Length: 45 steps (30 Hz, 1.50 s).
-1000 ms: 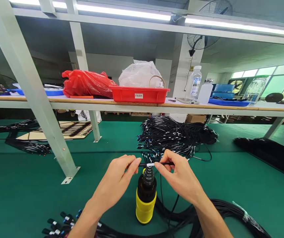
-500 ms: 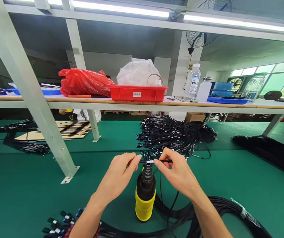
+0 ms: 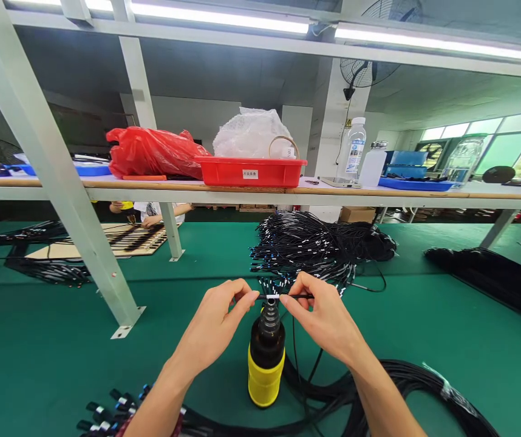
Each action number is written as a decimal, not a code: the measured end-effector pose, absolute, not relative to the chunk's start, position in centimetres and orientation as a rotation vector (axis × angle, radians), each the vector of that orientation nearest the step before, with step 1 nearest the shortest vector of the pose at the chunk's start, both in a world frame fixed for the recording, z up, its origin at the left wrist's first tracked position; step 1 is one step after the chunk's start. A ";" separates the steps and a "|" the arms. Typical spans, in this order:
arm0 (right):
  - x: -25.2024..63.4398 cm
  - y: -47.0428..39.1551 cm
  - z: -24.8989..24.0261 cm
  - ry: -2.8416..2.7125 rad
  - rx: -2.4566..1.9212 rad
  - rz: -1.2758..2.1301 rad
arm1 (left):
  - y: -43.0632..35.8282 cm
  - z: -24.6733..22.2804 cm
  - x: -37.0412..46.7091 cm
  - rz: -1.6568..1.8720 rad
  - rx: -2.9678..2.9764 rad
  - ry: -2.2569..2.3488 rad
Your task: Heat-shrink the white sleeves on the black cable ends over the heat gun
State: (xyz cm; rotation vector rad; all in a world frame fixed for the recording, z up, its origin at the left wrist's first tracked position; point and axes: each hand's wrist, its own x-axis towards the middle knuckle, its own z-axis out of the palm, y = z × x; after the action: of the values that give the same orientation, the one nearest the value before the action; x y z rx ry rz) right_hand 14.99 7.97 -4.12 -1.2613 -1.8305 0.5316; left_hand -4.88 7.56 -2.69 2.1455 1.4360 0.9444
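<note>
My left hand [image 3: 224, 315] pinches one side of a thin black cable, and my right hand [image 3: 319, 312] pinches it on the other side. Between my fingertips a short white sleeve [image 3: 272, 297] shows on the cable. Right below it is the dark coiled nozzle [image 3: 269, 321] of an upright tool with a yellow lower body [image 3: 266, 379]. Whether the sleeve touches the nozzle, I cannot tell. From my right hand's side, black cable hangs toward the bench.
A large bundle of black cables [image 3: 319, 240] lies behind my hands, another bundle [image 3: 488, 276] at the right. Coiled cables [image 3: 406, 373] curve in front. A metal post [image 3: 82, 237] rises at the left. The shelf holds a red tray [image 3: 251, 173]. Another person's hand [image 3: 152, 221] is over a far board.
The cable and white sleeve have shifted slightly left, over the nozzle. At the far board, another person's arm and hand have come into view.
</note>
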 end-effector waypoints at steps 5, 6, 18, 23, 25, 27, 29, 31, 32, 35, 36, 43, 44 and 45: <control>15.2 7.7 -4.0 -1.851 -1.218 0.592 | 7.4 -2.6 -5.0 0.941 2.115 1.434; 15.2 7.6 -3.9 -1.851 -1.197 0.603 | 7.4 -2.6 -5.0 0.944 2.113 1.436; 15.2 7.9 -3.9 -1.829 -1.158 0.663 | 7.7 -3.1 -5.1 0.897 2.083 1.482; 15.1 7.9 -3.9 -1.824 -1.158 0.659 | 7.7 -3.5 -5.3 0.944 2.033 1.470; 15.0 7.9 -3.8 -1.812 -1.150 0.667 | 7.7 -3.5 -5.4 0.954 2.027 1.465; 14.9 8.0 -3.7 -1.806 -1.141 0.676 | 7.6 -3.5 -5.4 0.948 2.040 1.460; 14.9 8.0 -3.7 -1.806 -1.140 0.679 | 7.5 -3.5 -5.4 0.914 2.055 1.454; 14.9 8.0 -3.7 -1.809 -1.142 0.679 | 7.5 -3.4 -5.3 0.884 2.056 1.448; 15.0 8.0 -3.7 -1.812 -1.144 0.677 | 7.5 -3.4 -5.3 0.881 2.054 1.444; 15.1 8.0 -3.8 -1.818 -1.149 0.663 | 7.6 -3.4 -5.1 0.908 2.052 1.433; 15.1 8.1 -3.8 -1.818 -1.153 0.660 | 7.7 -3.4 -5.1 0.916 2.049 1.434; 15.3 8.3 -4.0 -1.798 -1.152 0.649 | 7.7 -3.3 -5.0 0.988 2.011 1.419; 15.3 8.4 -4.0 -1.794 -1.151 0.649 | 7.6 -3.3 -5.0 0.998 2.006 1.420; 15.3 8.4 -4.1 -1.790 -1.150 0.650 | 7.6 -3.3 -5.0 1.009 2.005 1.420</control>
State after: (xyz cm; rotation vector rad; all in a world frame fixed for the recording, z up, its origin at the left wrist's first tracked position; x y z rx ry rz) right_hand 15.30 8.41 -4.10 -1.1499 -1.7895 0.6500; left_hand -4.98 7.60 -3.29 2.0052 1.4204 1.0094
